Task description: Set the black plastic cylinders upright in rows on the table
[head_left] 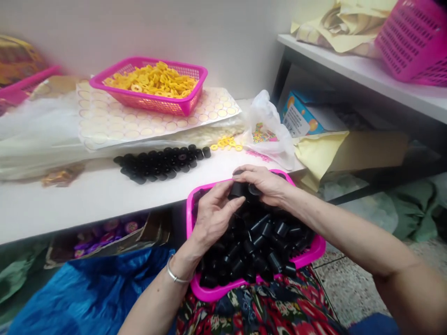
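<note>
White tabletop (87, 204) stretches beyond the near pink basket (189, 221), over which the left hand (213, 213) pinches one black cylinder (238, 189) and the right hand (267, 184) curls round a second cylinder (254, 190) — probably light, stiff, rather slippery plastic, best held by the sides.
</note>
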{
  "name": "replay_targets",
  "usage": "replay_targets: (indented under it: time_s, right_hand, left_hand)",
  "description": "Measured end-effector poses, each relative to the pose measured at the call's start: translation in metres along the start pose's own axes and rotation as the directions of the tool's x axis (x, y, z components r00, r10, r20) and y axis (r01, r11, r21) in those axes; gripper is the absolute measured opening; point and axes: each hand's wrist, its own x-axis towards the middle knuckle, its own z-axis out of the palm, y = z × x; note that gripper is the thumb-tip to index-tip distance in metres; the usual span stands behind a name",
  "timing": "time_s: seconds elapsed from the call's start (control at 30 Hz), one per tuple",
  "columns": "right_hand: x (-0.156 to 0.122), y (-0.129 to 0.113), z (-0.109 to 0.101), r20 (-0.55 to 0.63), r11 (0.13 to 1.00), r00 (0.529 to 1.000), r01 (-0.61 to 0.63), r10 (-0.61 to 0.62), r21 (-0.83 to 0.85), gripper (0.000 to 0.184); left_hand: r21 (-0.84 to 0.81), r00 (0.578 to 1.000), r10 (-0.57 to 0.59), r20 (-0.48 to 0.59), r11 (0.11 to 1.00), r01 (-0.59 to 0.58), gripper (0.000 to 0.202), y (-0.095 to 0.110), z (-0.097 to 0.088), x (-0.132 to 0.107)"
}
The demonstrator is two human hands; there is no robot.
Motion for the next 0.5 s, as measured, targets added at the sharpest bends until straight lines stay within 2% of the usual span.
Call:
replay_targets:
  time_s: [0.1,0.2,0.27,0.33,0.4,0.5]
  right_hand:
    - [0.002,0.005,-0.002,0.015,0.994,1.000,-0.019,0.017,0.111,0.010]
    - [0.000,0.005,-0.005,0.014,0.982,1.000,-0.029,0.027,0.185,0.010]
    - [-0.002,-0.001,-0.010,0.006,0.985,1.000,-0.026,0.026,0.168,0.010]
    - [-0.003,-0.013,-0.019,-0.020,0.994,1.000,0.012,-0.010,0.105,0.012]
    - [-0.003,-0.025,-0.031,-0.091,0.994,0.989,0.111,-0.112,-0.017,0.017]
    - [0.000,-0.034,-0.052,-0.189,0.905,0.924,0.257,-0.334,-0.340,0.022]
  left_hand:
    - [-0.174,0.991,-0.131,-0.003,0.976,0.129,0.036,0.004,-0.005,0.002]
    - [-0.368,0.959,-0.274,0.074,0.886,0.282,0.035,0.010,-0.016,0.004]
    - [-0.452,0.940,-0.321,0.115,0.826,0.337,0.036,0.015,-0.024,0.007]
    - [-0.500,0.932,-0.345,0.109,0.791,0.351,0.036,0.019,-0.031,0.010]
    - [-0.513,0.923,-0.377,0.073,0.780,0.359,0.031,0.020,-0.038,0.015]
    - [-0.488,0.897,-0.442,0.016,0.779,0.393,0.018,0.017,-0.045,0.020]
